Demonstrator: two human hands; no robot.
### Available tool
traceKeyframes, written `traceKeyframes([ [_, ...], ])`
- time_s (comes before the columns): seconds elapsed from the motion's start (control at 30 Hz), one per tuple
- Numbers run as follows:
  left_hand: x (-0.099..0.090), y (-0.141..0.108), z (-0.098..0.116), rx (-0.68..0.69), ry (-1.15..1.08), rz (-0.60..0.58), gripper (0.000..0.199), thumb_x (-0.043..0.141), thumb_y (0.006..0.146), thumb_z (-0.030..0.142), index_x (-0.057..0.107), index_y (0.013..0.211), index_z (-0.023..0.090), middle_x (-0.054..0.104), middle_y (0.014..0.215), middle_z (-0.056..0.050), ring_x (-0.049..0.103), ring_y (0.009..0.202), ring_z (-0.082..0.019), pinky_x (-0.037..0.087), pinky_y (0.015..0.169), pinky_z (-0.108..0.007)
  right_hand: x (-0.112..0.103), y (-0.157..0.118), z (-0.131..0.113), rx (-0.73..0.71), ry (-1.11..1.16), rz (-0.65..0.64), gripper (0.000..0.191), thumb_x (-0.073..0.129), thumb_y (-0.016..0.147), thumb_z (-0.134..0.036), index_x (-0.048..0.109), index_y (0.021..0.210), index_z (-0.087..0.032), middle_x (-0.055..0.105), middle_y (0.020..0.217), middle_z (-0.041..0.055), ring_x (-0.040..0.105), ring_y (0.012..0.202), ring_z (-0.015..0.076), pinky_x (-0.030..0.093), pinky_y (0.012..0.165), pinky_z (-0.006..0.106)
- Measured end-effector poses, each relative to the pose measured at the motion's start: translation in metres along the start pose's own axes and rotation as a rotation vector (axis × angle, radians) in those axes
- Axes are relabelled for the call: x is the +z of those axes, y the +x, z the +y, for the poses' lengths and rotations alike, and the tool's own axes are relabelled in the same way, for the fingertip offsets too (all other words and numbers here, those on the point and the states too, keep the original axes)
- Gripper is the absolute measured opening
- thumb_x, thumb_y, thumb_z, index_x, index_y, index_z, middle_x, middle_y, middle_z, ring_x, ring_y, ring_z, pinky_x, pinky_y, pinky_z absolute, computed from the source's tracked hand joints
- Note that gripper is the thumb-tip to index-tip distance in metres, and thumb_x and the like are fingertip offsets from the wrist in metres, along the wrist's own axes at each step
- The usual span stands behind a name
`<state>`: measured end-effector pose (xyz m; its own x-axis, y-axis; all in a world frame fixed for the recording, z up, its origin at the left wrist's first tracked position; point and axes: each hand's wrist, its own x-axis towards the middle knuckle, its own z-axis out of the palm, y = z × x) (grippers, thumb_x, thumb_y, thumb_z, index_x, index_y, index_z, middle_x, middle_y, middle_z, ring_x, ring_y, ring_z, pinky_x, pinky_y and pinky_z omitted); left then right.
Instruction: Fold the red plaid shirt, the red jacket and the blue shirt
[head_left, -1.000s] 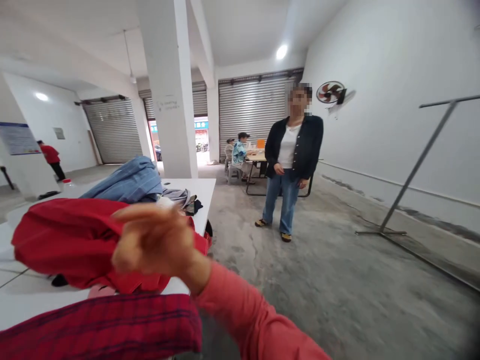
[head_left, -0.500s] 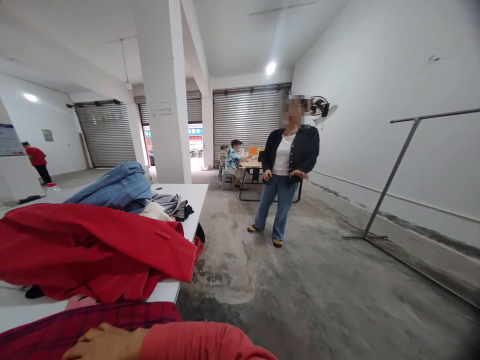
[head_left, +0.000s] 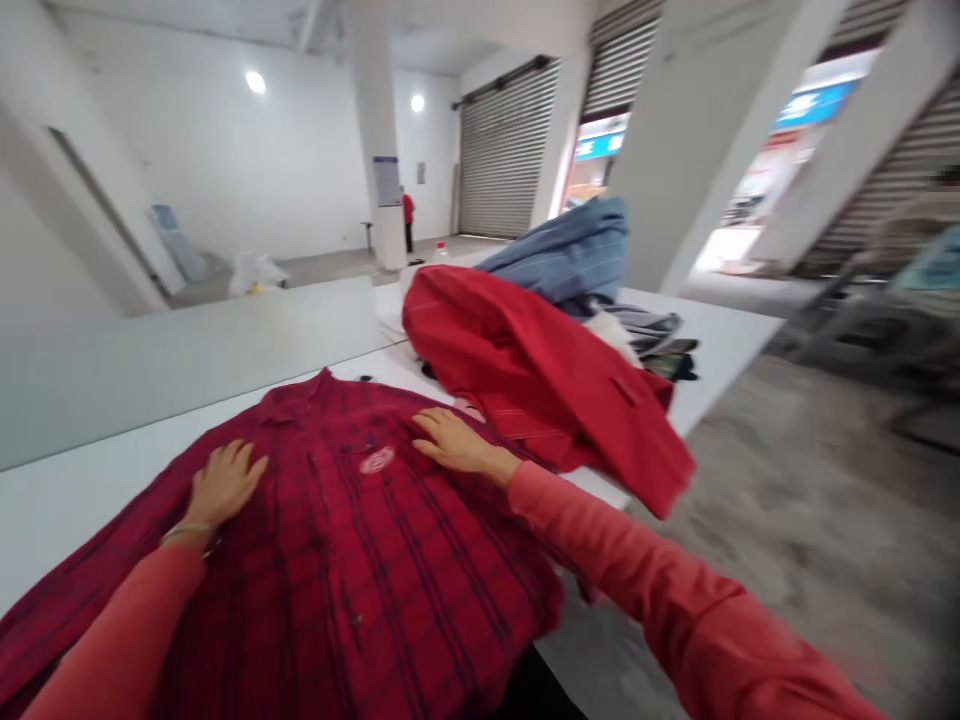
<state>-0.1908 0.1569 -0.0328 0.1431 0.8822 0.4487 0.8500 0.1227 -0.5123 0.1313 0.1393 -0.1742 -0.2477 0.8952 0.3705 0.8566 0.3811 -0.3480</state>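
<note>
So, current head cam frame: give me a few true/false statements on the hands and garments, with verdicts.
1. The left hand and the right hand both rest on the red plaid shirt. True.
2. The right hand grips the red jacket. False: it lies open on the shirt beside the round badge, and the jacket lies nearby, not held.
3. The left wrist wears a thin bracelet. True.
4. The blue checked garment lies on the concrete floor. False: it lies on the white table, behind the jacket.
5. The shirt's collar points away from the person. True.
</note>
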Motion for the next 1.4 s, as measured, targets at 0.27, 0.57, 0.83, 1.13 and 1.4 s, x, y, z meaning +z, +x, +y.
traceKeyframes([
  [0.27, 0.024, 0.035, -0.012, -0.118, -0.011, -0.124, 0.057, 0.019, 0.084, 0.038, 0.025, 0.135, 0.012, 0.016, 0.140, -0.007, 0.012, 0.128, -0.025, 0.018, 0.099, -0.048, 0.018, 0.105, -0.052, -0.025, -0.045, -0.032, 0.066, 0.018, 0.093, -0.052, 0.014, 0.155, -0.028, -0.005, 0.136, 0.0066, 0.000, 0.133, 0.0181, 0.022, 0.114, 0.042],
  [0.57, 0.037, 0.061, -0.021, -0.217, -0.075, -0.208, 0.069, 0.009, 0.080, 0.059, 0.021, 0.136, 0.020, 0.011, 0.141, -0.001, 0.009, 0.128, -0.030, 0.017, 0.096, -0.057, 0.037, 0.168, -0.063, -0.136, -0.124, -0.111, 0.068, 0.010, 0.093, -0.060, 0.013, 0.155, -0.032, -0.009, 0.136, 0.0060, -0.002, 0.134, 0.0198, 0.012, 0.116, 0.046],
  [0.83, 0.040, 0.075, -0.019, -0.144, -0.070, -0.155, 0.063, 0.012, 0.082, 0.052, 0.019, 0.136, 0.021, 0.009, 0.141, 0.002, 0.008, 0.128, -0.026, 0.017, 0.097, -0.054, 0.033, 0.177, -0.059, -0.173, -0.186, -0.117, 0.067, 0.010, 0.093, -0.061, 0.012, 0.155, -0.034, -0.010, 0.136, 0.0042, -0.001, 0.135, 0.0171, 0.014, 0.116, 0.045],
  [1.13, 0.039, 0.090, -0.034, -0.197, -0.075, -0.240, 0.067, 0.009, 0.082, 0.055, 0.023, 0.136, 0.018, 0.011, 0.141, -0.003, 0.012, 0.127, -0.029, 0.023, 0.094, -0.054, 0.022, 0.151, -0.063, -0.015, -0.203, -0.114, 0.068, 0.010, 0.093, -0.060, 0.020, 0.153, -0.029, -0.003, 0.137, 0.0055, 0.004, 0.133, 0.0197, 0.017, 0.111, 0.048],
  [1.4, -0.004, 0.008, -0.097, -0.135, 0.007, -0.160, 0.058, 0.021, 0.081, 0.052, 0.028, 0.130, 0.022, 0.024, 0.136, -0.003, 0.024, 0.122, -0.021, 0.027, 0.096, -0.042, 0.019, 0.032, -0.008, -0.126, -0.196, -0.047, 0.067, 0.017, 0.093, -0.057, 0.021, 0.153, -0.028, 0.001, 0.137, 0.0028, 0.005, 0.135, 0.0105, 0.022, 0.121, 0.036],
])
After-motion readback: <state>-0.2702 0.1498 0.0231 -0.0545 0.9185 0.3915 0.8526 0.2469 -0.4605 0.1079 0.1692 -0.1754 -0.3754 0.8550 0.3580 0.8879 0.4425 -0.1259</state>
